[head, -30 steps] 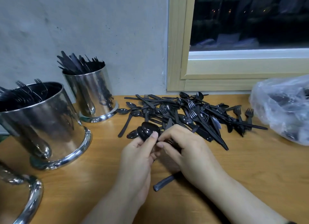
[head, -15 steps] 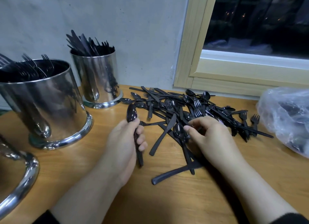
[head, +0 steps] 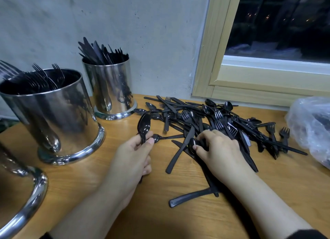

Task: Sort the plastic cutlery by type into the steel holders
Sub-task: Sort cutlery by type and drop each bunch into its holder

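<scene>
A heap of black plastic cutlery lies on the wooden table by the window. My left hand grips a bunch of black spoons, bowls pointing up and away. My right hand sits on the near edge of the heap and pinches the bowl of another spoon between thumb and fingers. A large steel holder at the left holds forks. A smaller steel holder behind it holds knives. Only the rim of a third steel holder shows at the bottom left.
A clear plastic bag with more cutlery lies at the right edge. A loose knife and a handle lie near my hands. The wall and a wooden window frame close off the back.
My hands have parted: the left has carried its spoons left and away from the heap, while the right has reached into the heap and taken hold of another spoon. The camera has turned left.
</scene>
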Available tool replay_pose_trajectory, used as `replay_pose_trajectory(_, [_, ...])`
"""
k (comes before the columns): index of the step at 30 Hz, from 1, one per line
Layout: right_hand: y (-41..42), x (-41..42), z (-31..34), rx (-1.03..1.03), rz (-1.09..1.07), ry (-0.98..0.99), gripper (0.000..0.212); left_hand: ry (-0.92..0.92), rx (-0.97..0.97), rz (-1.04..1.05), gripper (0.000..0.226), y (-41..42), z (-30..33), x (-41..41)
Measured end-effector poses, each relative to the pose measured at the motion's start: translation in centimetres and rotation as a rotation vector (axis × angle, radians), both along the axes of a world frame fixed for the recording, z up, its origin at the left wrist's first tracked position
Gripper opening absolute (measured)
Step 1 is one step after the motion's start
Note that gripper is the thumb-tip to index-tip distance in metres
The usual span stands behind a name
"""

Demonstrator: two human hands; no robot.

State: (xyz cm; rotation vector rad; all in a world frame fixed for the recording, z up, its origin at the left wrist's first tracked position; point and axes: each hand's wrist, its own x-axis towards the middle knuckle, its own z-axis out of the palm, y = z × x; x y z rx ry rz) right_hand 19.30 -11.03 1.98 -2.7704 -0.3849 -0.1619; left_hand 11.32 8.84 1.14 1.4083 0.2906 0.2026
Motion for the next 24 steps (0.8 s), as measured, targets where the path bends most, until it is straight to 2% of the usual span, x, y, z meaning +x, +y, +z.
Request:
replay_pose_trajectory(5, [0.2,-0.1,0.0,0.026,-0.029,-0.012,0.014,-0.036,0.022,-0.005,0.019,0.6,-0.1,0.1])
replay_pose_trajectory(7, [0.2,-0.1,-0.1,0.08,-0.042,-0.03,0.016,-0.024,0.044,-0.003,0.018,0.5,0.1,0.2])
replay_pose_trajectory(12, [-0.3,-0.3,0.8,0.483,-0.114,-0.102,0.023,-0.012,-0.144,0.043,0.025,0.7,-0.2,0.9])
replay_pose_trajectory(15, [-0.1,-1.1,2.6,0.702,-0.106,-0.151,0.022,-0.017,0.009,0.069,0.025,0.4,0.2,0.6])
replay_pose_trajectory(17, [1.0,-1.7,3.6,0.803,-0.06,-0.118,0.018,-0.035,0.138,0.026,0.026,0.1,0.6,0.3])
replay_pose_trajectory(21, [4.1,-2.1,4.0,0.981,0.021,0.052,0.013,-0.046,0.228,-0.077,0.028,-0.3,0.8,0.2])
replay_pose_trajectory(24, [5.8,-1.6,3.8,1.029,0.073,0.11,0.012,-0.047,0.236,-0.173,0.036,-0.3,1.1,-0.1])
